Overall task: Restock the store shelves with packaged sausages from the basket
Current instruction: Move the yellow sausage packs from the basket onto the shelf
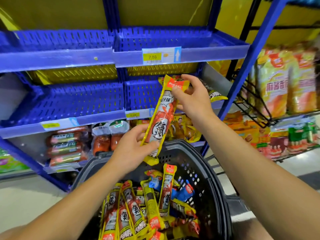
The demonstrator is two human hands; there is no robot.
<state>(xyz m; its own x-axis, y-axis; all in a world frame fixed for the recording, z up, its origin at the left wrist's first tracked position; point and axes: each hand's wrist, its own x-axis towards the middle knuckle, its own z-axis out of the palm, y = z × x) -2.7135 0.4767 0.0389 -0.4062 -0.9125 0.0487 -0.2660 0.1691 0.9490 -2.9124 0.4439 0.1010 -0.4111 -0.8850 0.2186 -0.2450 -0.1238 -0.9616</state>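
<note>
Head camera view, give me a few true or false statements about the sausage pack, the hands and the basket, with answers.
1. Both hands hold one sausage pack. True.
2. The left hand grips its upper end. False: it grips the lower part; the right hand pinches the upper end.
3. The basket is empty. False: many packs lie in it.
4. The top shelf tray holds no goods. True.

both hands (pixel 136 144) gripping sausage pack (pixel 161 116), above basket (pixel 214 184)
</note>
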